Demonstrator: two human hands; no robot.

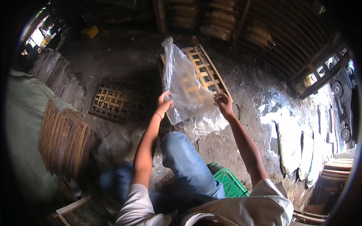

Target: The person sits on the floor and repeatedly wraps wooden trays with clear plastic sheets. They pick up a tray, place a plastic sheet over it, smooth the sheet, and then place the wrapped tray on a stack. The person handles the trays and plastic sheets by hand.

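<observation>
A crumpled clear plastic sheet (181, 81) lies draped over a woven bamboo tray (205, 69) with wooden edge strips, in the middle of the view. My left hand (164, 103) pinches the left edge of the sheet, fingers curled round it. On the other side, my right hand (223, 103) grips the sheet's right edge beside the tray's front right corner. More loose plastic hangs below the tray, toward my bent knee.
Another woven tray (107, 98) lies back left. Stacked wooden slats (62, 137) lean at left by a pale green tarp (26, 116). A green crate (224, 180) is under me. Long white sacks (284, 148) lie right, near a parked vehicle (341, 101).
</observation>
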